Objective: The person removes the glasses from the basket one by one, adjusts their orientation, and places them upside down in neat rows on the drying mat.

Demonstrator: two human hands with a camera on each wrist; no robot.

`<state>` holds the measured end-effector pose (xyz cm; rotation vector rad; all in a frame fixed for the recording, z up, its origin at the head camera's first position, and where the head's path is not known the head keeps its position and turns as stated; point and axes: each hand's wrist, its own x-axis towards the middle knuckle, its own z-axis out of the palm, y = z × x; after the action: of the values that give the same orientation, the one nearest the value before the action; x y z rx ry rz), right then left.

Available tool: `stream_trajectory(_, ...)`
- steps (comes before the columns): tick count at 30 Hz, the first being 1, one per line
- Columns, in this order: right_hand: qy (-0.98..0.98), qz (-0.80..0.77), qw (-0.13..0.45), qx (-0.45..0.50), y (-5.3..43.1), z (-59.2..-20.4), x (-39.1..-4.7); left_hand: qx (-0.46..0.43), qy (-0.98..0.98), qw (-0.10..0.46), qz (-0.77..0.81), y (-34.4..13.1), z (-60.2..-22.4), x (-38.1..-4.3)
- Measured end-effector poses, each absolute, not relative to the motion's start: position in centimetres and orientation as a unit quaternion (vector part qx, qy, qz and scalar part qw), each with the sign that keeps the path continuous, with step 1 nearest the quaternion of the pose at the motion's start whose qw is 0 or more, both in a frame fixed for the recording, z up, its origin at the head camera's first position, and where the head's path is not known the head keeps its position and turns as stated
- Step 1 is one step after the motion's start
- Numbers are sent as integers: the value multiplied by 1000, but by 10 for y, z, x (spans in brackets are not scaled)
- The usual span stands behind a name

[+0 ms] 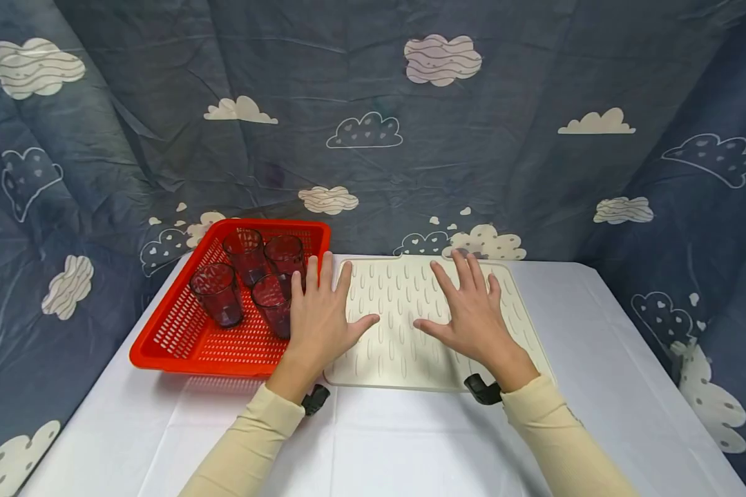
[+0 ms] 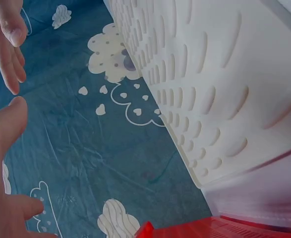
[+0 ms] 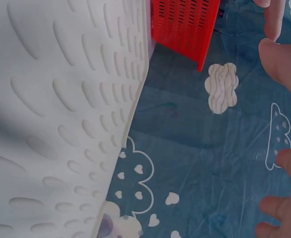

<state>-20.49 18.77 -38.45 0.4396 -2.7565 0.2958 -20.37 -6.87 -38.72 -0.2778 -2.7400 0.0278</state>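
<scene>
You seemingly haven't begun: left hand point(image 1: 318, 314) and right hand point(image 1: 474, 317) are free, 4 visible glasses point(image 1: 217, 295) sit in the basket point(image 1: 186, 364), none on the mat point(image 1: 398, 345).

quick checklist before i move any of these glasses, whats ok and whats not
1. Hands free: left hand and right hand hold nothing, fingers spread. ok
2. Glasses gathered: four tinted glasses are in the red basket, mouths up. ok
3. Landing space: the white ridged mat lies flat on the table, with no glass on it. ok
4. Left hand clear of the glasses: it overlaps the basket's right side in the head view, so contact or gap is unclear. cannot tell
5. Glasses free of chips or cracks: too small to judge. cannot tell
</scene>
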Motion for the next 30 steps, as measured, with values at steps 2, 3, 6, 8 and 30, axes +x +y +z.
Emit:
stream_trajectory(2, -968, 102, 167, 154, 189, -385, -205, -100, -976, 195, 11, -70, -388, -204)
stream_trajectory(3, -969, 101, 168, 154, 189, -386, -205, -102, -975, 197, 11, -70, -388, -203)
stream_trajectory(6, -968, 98, 172, 152, 190, -387, -205, -105, -975, 193, 16, -71, -387, -203)
stream_trajectory(8, -968, 99, 174, 152, 189, -387, -205, -108, -976, 191, 14, -72, -387, -202)
stream_trajectory(30, -944, 193, 173, 204, 192, -383, -194, -207, -951, 211, -97, -104, -357, -173)
